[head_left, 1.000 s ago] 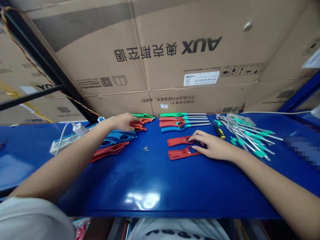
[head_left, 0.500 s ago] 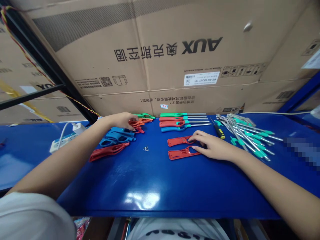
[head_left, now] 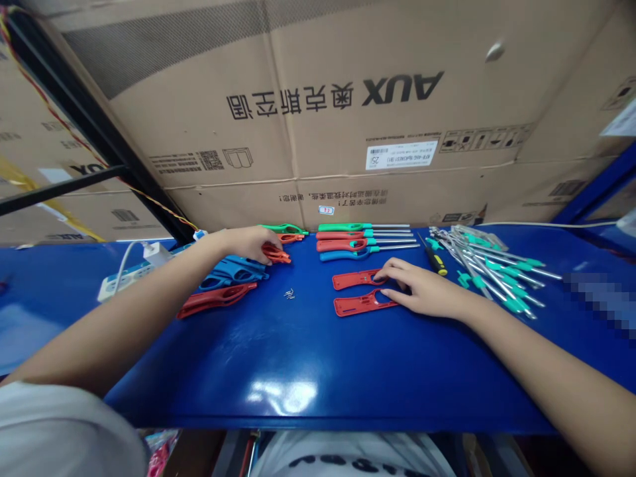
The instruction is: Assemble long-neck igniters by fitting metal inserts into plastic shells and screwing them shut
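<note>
My left hand (head_left: 257, 244) reaches over the stack of lighter shells at the left, its fingers closed on orange lighter shells (head_left: 276, 253). Blue shells (head_left: 236, 270) and a red shell (head_left: 216, 299) lie nearer me, beneath my forearm and wrist. Two red lighter shell halves (head_left: 355, 281) lie side by side, inner sides up, in the middle. My right hand (head_left: 415, 285) rests at their ring ends, thumb on the nearer half and fingertips on the farther one, thumb and fingers apart. A few small screws (head_left: 289, 293) lie between my hands.
Several lighters with metal tubes (head_left: 368, 245) are lined up at the back. Right of them are a yellow-black screwdriver (head_left: 437, 260) and a pile of metal tubes with green parts (head_left: 497, 271). A power strip (head_left: 116, 281) stands at left; a large carton (head_left: 308, 146) backs the table.
My left hand has shifted slightly to the right and toward me, drawing orange shells along with it. My right hand and the two red halves have stayed in place.
</note>
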The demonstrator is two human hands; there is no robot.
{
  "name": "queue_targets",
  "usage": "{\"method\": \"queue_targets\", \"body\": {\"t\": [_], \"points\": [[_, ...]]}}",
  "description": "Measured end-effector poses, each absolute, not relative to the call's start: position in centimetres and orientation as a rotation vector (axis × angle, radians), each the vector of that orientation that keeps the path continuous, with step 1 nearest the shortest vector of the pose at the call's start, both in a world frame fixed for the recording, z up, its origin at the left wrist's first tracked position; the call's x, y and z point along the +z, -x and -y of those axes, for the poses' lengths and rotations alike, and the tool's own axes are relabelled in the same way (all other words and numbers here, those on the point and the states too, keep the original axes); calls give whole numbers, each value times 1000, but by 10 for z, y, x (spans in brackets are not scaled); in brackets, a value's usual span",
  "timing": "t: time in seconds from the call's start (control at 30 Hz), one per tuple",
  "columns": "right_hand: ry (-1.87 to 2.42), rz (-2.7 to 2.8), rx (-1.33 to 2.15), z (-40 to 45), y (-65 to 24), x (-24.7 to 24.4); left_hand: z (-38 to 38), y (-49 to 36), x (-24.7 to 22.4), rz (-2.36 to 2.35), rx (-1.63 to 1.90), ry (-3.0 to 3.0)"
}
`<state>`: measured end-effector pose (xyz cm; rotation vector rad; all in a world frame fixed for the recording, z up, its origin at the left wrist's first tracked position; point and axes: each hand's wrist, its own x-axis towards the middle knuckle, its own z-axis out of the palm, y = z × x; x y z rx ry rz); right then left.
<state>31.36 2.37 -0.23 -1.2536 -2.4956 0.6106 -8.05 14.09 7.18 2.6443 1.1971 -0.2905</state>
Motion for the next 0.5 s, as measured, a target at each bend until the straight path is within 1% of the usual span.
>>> {"method": "queue_targets", "body": {"t": [0.13, 0.37, 0.5], "points": [[1246, 2500, 594, -24, -315, -4, -144, 77, 63, -1153, -330, -2653], [1211, 2484, 548, -25, -314, -6, -153, 87, 64, -1471, -276, -2622], [1197, 2486, 555, -26, -314, -5, -156, 95, 65, -1498, -264, -2550]]}}
